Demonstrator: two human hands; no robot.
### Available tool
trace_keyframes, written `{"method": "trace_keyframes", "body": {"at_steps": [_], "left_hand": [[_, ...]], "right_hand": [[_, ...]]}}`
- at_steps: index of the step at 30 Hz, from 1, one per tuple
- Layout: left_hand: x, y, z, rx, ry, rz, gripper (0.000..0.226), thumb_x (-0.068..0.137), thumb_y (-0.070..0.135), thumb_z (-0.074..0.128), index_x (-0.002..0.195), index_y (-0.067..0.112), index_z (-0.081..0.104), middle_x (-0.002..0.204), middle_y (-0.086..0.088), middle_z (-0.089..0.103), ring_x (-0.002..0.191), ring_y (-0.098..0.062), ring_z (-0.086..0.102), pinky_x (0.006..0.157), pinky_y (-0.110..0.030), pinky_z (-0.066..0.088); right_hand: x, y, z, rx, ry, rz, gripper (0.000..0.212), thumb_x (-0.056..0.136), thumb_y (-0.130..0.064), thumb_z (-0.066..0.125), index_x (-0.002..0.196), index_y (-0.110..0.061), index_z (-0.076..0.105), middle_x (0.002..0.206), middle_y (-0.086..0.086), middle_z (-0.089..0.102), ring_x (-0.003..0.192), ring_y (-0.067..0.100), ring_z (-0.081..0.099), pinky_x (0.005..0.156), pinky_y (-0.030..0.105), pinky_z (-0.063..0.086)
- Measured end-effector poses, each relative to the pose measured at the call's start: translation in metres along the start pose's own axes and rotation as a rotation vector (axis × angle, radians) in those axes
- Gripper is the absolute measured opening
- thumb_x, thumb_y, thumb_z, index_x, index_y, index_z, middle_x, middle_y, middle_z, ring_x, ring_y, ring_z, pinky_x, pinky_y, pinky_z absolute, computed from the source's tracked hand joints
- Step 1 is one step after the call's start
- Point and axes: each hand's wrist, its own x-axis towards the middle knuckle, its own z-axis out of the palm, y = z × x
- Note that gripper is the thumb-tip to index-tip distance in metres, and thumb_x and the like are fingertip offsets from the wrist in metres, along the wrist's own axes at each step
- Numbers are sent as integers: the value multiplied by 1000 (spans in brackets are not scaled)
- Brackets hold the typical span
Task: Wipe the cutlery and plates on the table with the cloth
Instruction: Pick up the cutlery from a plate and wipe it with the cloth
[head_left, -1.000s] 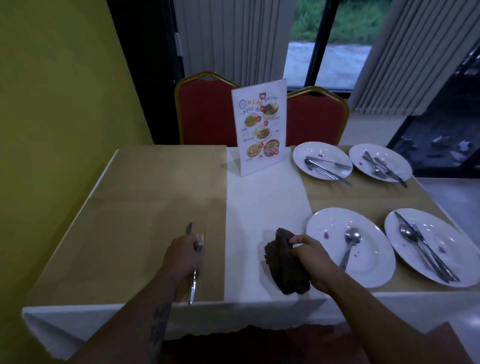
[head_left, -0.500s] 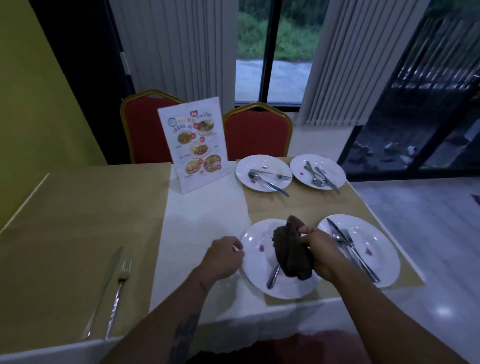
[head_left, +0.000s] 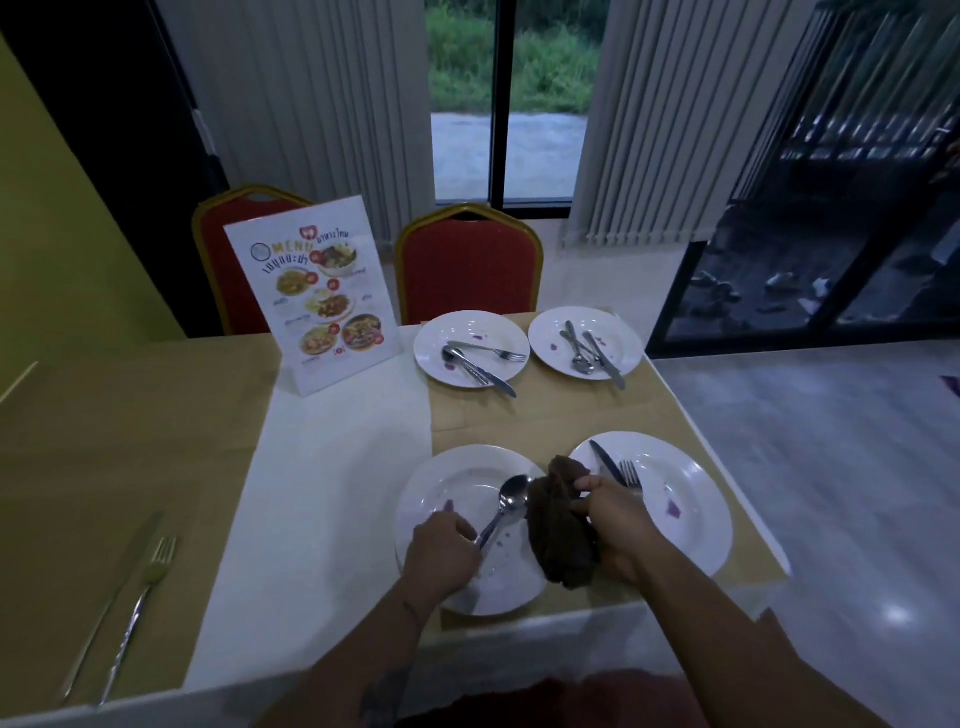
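My left hand (head_left: 441, 553) grips the handle of a metal spoon (head_left: 506, 505) over the near white plate (head_left: 436, 488), which has purple smears. My right hand (head_left: 621, 525) holds a bunched dark brown cloth (head_left: 558, 530) just right of the spoon's bowl. A second near plate (head_left: 685, 504) to the right carries a knife (head_left: 605, 462) and a fork (head_left: 631, 475). Two far plates (head_left: 470, 332) (head_left: 618, 332) hold more cutlery. A knife (head_left: 111, 597) and fork (head_left: 140, 608) lie on the tan cloth at the near left.
A standing menu card (head_left: 311, 291) sits mid-table on the white runner (head_left: 332, 467). Two red chairs (head_left: 467, 260) (head_left: 221, 260) stand behind the table. A yellow wall is at the left. The table's right edge drops to grey floor (head_left: 805, 467).
My left hand left the knife and fork at the left, reached the near plate and picked up the spoon. My right hand carried the cloth over beside it. The view swung right.
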Motion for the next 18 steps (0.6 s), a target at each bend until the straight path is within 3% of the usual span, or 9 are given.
{"method": "trace_keyframes", "body": {"at_steps": [2,4,7,12,18], "left_hand": [[-3,8,-7,-160,-8,-41,13,75,3,65,75,10,76,93,1,73,94,-14,68,79,-30,58],[-10,17,-18,-303,-2,-50,12,72,0,70,72,12,72,76,-3,74,72,-20,72,71,-37,60],[-22,31,-30,-345,8,29,18,75,-1,71,68,15,69,64,-6,71,58,-20,70,61,-35,56],[-40,35,-47,-213,79,131,6,83,9,73,83,15,73,71,0,73,57,-8,65,54,-17,47],[-50,11,-86,-310,80,138,7,84,11,71,85,17,75,69,0,74,64,-14,70,62,-25,54]], "right_hand": [[1,0,7,25,2,-26,35,87,9,44,105,-16,61,115,18,59,99,34,58,74,38,50],[2,-3,17,77,-9,-31,33,89,9,43,102,-17,58,114,17,57,99,33,56,79,42,51],[5,-10,36,119,-82,-23,32,91,6,47,105,-21,57,121,17,56,112,38,56,92,56,53],[-6,-22,66,54,-33,-129,28,87,-1,64,104,-18,49,115,14,57,107,33,60,97,54,53],[-31,-34,102,30,87,-388,29,84,-2,63,105,-13,45,99,8,60,89,23,62,76,38,55]]}}
